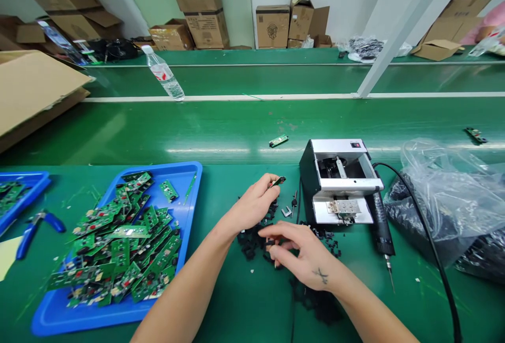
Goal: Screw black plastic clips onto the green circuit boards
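My left hand (pixel 254 203) is closed, pinching a small green circuit board (pixel 278 180) at its fingertips, just left of a grey and black benchtop machine (pixel 339 180). My right hand (pixel 302 251) reaches left across a scatter of small black plastic parts (pixel 250 243) on the green mat, thumb and fingers pinched on one black part. A blue tray (pixel 185 174) heaped with several green circuit boards (pixel 126 238) lies left of my arms.
An electric screwdriver (pixel 383 230) with a black cable lies right of the machine. A clear bag of black parts (pixel 450 201) sits at the right. Blue pliers (pixel 37 227) and a second blue tray (pixel 23 182) are far left. A water bottle (pixel 163 73), loose board (pixel 278 141) and cardboard boxes lie beyond.
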Motion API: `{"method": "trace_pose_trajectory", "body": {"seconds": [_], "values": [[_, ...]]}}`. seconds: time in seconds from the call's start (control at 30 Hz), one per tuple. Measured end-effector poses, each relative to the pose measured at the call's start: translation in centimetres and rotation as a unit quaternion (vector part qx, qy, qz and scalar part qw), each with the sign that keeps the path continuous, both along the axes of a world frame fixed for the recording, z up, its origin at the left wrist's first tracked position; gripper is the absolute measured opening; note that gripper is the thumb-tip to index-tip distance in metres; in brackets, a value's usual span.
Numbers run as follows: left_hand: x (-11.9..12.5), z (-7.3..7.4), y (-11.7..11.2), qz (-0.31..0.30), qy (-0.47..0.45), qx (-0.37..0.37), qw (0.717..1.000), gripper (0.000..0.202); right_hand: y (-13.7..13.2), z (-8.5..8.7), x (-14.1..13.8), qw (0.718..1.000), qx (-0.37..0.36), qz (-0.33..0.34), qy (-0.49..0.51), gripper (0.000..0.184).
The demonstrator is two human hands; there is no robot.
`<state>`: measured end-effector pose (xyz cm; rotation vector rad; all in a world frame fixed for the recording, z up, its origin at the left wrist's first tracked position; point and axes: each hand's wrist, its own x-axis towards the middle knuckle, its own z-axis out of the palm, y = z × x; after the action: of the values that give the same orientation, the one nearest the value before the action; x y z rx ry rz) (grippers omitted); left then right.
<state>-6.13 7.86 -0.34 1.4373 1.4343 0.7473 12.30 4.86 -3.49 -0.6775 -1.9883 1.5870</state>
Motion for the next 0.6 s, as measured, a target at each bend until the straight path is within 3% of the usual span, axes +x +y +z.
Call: {"method": "trace_pose_trajectory", "body": {"seconds": [0.13, 0.3, 0.47, 0.6], "values": [[0.5, 0.4, -0.8, -0.058, 0.049, 0.056, 0.995, 0.034, 0.9, 1.8, 3.5, 0.995, -0.080, -0.041, 0.041, 0.017], [2.0, 1.3, -2.4, -0.125, 0.127, 0.077, 0.981, 0.020, 1.8, 0.9, 8.0, 0.988, -0.085, -0.115, 0.056, 0.019], [3.2, 2.0, -3.3, -0.155, 0.125, 0.057, 0.978, 0.015, 1.7, 0.3, 9.1, 0.969, -0.158, -0.178, 0.068, 0.014], [3.6, 1.9, -3.5, -0.163, 0.123, 0.053, 0.977, 0.015, 1.7, 0.2, 8.9, 0.974, -0.134, -0.169, 0.063, 0.014]]}}
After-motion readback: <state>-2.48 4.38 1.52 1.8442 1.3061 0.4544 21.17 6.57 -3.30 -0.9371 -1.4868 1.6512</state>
